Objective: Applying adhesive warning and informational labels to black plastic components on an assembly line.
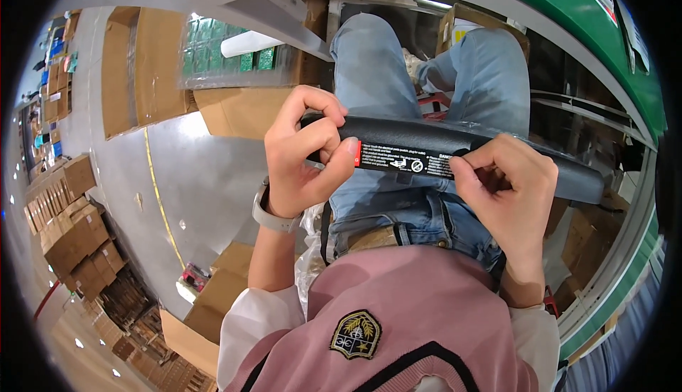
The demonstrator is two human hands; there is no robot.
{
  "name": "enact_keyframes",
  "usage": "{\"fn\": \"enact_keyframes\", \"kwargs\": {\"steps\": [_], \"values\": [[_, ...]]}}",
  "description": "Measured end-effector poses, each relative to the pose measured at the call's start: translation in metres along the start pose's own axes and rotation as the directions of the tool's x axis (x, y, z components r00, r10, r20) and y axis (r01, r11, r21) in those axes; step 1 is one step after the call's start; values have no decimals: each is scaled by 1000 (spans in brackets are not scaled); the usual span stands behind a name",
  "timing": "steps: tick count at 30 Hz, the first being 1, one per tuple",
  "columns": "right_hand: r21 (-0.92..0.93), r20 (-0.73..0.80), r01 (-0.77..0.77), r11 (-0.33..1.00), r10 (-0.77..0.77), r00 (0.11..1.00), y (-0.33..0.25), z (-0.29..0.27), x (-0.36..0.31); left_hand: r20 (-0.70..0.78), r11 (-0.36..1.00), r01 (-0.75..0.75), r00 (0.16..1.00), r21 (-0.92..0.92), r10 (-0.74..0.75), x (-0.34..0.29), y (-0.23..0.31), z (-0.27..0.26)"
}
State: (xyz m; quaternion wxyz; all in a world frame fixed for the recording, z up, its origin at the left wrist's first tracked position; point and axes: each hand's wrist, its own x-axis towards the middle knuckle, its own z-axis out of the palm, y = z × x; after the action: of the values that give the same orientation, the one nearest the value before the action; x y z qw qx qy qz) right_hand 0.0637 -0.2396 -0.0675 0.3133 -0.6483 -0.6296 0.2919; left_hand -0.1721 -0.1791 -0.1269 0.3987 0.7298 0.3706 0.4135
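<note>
A long black housing (412,131) with a smooth rounded body lies across my lap, over the jeans. Along its near edge runs a black warning label (405,161) with white print, pictograms and a red left end. At that red end my left hand (310,147) is closed, thumb on the label and fingers curled by the housing's left end. My right hand (508,179) pinches the label's right end between thumb and curled forefinger. Whether the label lies fully flat on the housing I cannot tell.
An open carton (156,58) stands at the far left, beside green packs (206,47) under clear film. A green-edged bench frame (639,93) curves round the far and right sides. Another open carton (224,285) is near my left elbow; stacked cartons (78,235) stand farther left.
</note>
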Motion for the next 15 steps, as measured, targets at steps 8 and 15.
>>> {"fn": "enact_keyframes", "kwargs": {"steps": [8,15], "values": [[20,28,-41,999,40,999,-2,-1,3,-16,961,188,981,-203,-195,-7,-8,-7],[44,-12,-2,999,3,1000,3,6,1,-8,934,215,974,-285,-226,-10,-16,-9]]}}
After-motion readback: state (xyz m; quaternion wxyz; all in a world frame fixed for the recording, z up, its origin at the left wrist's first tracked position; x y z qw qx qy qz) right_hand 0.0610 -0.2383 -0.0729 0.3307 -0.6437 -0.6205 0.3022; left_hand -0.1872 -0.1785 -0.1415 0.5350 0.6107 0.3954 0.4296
